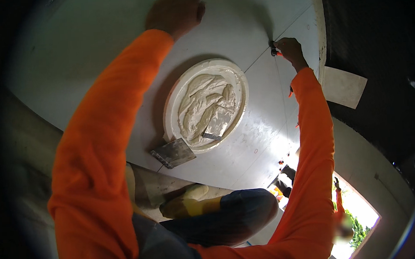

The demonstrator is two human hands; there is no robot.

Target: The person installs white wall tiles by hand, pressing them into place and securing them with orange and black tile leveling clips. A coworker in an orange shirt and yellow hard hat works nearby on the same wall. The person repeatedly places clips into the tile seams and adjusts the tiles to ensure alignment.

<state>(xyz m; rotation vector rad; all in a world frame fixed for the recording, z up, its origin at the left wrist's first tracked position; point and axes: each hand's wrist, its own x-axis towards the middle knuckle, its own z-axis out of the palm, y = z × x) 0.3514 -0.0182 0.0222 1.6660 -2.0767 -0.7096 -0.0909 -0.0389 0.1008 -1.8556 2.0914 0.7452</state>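
Far out on the pale grey tiles (263, 126), my left hand (175, 14) is closed with its knuckles curled; its inner side is hidden. At a thin tile joint on the right, my right hand (291, 50) pinches a small black and orange tile leveling clip (274, 49). More orange clips (290, 92) line another joint beside my right forearm. Between my arms stands a round white tub (244, 87) of thick off-white paste (201, 94). A flat scraper blade (219, 122) rests in the paste, and a second, smeared scraper (173, 153) lies against the tub's near-left rim.
A loose white tile piece (344, 86) lies past the tiles' right edge, beside a dark surface (367, 36). My bent knee (254, 207) is close below the tub. Another person in an orange sleeve (340, 200) is near a bright opening (357, 220) at the lower right.
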